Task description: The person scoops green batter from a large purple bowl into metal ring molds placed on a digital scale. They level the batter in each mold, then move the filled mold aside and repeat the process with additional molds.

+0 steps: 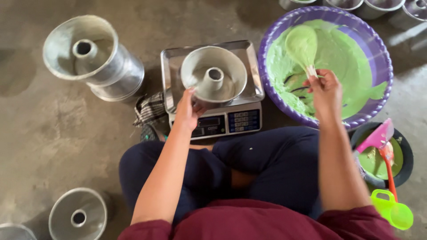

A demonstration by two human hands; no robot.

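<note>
The left hand pinched the rim of a metal tube cake pan standing on a digital scale. The right hand clenched a batter-coated ladle over the purple basin of green batter.

Bare concrete floor, no furniture or walls in view.
Surface grey-brown, mottled, with darker stains at the left edge and near the top centre. Daylight comes in from the top right: a bright patch lies on the floor at the right edge, and soft shadows fall toward the left. Floor looks dusty and unpainted, rough finish throughout.
</note>
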